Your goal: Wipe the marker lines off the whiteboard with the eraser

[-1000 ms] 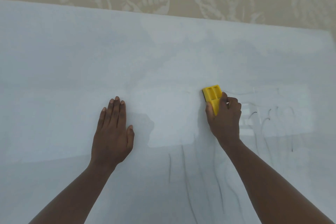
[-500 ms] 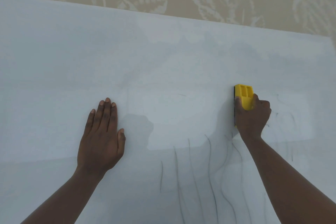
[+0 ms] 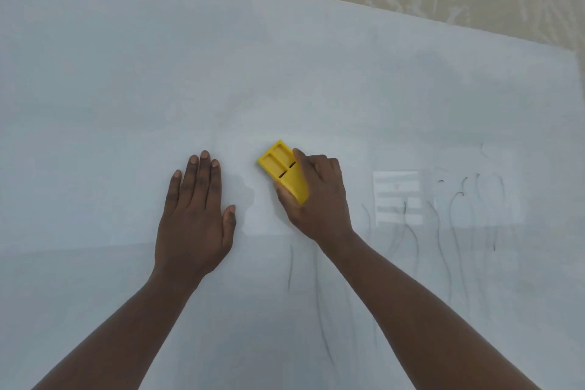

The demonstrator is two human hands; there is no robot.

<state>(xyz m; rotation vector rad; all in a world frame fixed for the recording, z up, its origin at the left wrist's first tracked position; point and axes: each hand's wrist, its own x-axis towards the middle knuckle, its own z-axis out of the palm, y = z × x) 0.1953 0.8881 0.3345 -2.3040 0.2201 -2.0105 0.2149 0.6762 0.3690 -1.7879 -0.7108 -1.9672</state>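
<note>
**Mid-wipe, lines left toward the near edge**

I see my right hand (image 3: 316, 196) clenched around the yellow eraser (image 3: 282, 170), pressed on the whiteboard (image 3: 126, 89) near its middle. My left hand (image 3: 196, 215) lies flat, fingers spread, bracing. Faint marker lines (image 3: 408, 231) remain toward the right edge and near edge; I judge the next stroke must sweep there.

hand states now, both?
Left hand: open, flat on the whiteboard, holding nothing.
Right hand: closed on the yellow eraser.
</note>
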